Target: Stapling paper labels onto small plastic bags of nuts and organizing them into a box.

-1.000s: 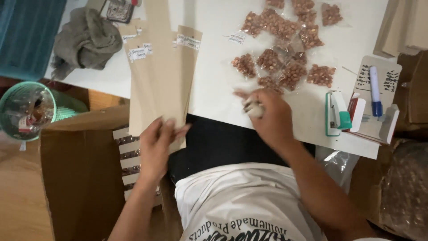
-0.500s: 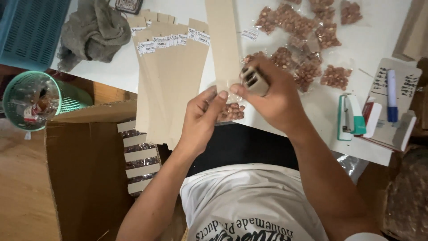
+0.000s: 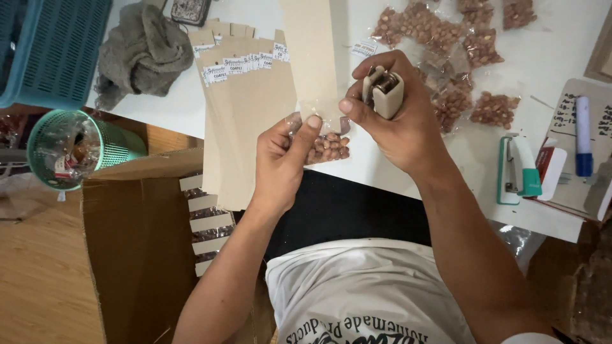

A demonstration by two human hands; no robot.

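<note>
A small clear bag of nuts is pinched at its top between the thumb and fingers of the left hand, just above the near edge of the white table. A long tan card strip is held against the bag's mouth; its long axis runs from the near edge toward the far edge, with the bag hanging at its near end. A beige stapler is gripped in the closed right hand, standing roughly upright, its mouth turned toward the top of the bag. Compared with half a second ago, the hands sit slightly nearer the table's near edge, and the stapler is raised more clearly above the fingers. A fan of labelled tan strips lies to the left, and loose bags of nuts lie toward the far right of the table. A green stapler rests by the right edge.
</note>
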